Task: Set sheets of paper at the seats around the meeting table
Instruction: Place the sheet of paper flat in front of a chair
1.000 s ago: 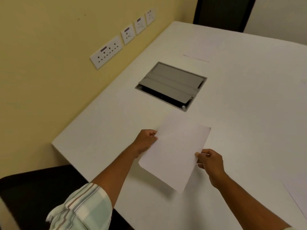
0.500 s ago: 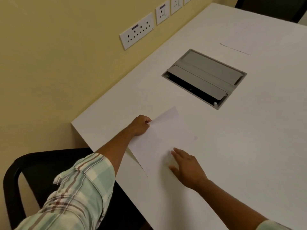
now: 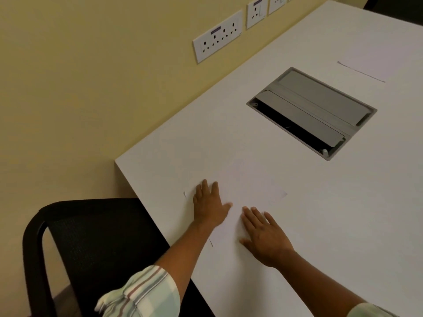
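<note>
1. Since 0.5 s ago, the left hand (image 3: 209,207) has let go of the sheet's corner and now lies flat on it, fingers spread.
2. White and thin, the sheet of paper (image 3: 251,191) lies flat on the table (image 3: 343,213) near its corner, in front of the black mesh chair (image 3: 96,243); its edges barely show against the white top.
3. The right hand (image 3: 266,239) presses palm-down on the sheet, fingers apart, gripping nothing.
4. Beyond sits a grey rectangular cable box (image 3: 313,110), its flap ajar.
5. A 2nd sheet (image 3: 366,65) lies farther off, faint.
6. White wall sockets (image 3: 217,37) line the yellow wall, the farthest cut off.
</note>
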Demonstrator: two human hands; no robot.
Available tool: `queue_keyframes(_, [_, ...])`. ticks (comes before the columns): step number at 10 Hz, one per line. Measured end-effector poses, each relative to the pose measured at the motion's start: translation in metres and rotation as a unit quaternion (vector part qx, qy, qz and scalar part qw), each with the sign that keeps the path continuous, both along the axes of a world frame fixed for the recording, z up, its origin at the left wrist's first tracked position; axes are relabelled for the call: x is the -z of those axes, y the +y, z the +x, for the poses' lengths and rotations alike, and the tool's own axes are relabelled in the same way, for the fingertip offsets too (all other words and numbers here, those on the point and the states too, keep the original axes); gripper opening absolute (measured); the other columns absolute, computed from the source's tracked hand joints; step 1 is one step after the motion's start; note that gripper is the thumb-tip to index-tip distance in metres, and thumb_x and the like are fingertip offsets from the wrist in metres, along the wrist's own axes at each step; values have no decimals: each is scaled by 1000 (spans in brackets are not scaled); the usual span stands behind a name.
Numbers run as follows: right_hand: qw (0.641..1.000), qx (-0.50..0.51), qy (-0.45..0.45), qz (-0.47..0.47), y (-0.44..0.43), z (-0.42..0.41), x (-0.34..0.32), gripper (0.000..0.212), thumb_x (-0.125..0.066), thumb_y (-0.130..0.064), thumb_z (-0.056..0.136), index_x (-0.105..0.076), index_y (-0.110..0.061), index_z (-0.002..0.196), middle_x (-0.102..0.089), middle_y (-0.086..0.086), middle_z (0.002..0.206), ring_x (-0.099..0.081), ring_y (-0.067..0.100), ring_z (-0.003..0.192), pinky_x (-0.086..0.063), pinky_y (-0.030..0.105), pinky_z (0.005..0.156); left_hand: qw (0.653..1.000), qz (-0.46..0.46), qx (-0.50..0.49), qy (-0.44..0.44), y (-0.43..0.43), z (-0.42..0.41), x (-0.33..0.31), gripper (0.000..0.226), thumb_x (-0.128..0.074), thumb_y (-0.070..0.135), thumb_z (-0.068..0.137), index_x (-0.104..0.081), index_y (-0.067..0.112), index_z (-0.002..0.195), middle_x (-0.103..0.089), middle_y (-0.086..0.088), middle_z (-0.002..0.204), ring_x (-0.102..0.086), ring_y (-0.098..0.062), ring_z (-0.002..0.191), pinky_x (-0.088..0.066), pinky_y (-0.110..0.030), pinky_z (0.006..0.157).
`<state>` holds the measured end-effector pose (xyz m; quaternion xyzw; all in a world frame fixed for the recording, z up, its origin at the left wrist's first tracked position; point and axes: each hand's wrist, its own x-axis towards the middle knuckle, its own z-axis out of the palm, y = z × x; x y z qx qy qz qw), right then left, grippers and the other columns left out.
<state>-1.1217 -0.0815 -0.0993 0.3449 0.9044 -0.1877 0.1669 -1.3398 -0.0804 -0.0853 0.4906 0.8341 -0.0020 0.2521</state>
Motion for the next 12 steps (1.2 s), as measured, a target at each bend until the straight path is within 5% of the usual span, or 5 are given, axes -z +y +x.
queue_keyframes(1, [1000,-12,-3,6,8,-2,2,81,-13,-66,105,4,-16,166,15,2,174,14,22,161,9,44,128,999,-28,19,1,-11,0,14,111,-58,73,93,2,19,169,16,-18,176,13,-39,163,-3,-52,132])
queue_keyframes(7, [999,-30,-17,-6,37,-4,-8,76,-23,-62,106,-2,-21,167,11,-1,176,10,23,162,-3,49,129,999,-15,15,27,-1,0,13,111,-52,78,93,4,19,169,14,-19,176,11,-40,164,-6,-56,133])
queue_keyframes(12, [979,191,64,12,8,67,-47,85,-13,-69,104,13,-16,165,20,0,173,19,19,159,-2,40,132,987,45,135,73,-22,56,-23,94,-33,72,102,0,14,169,9,-19,177,11,-38,164,2,-56,133])
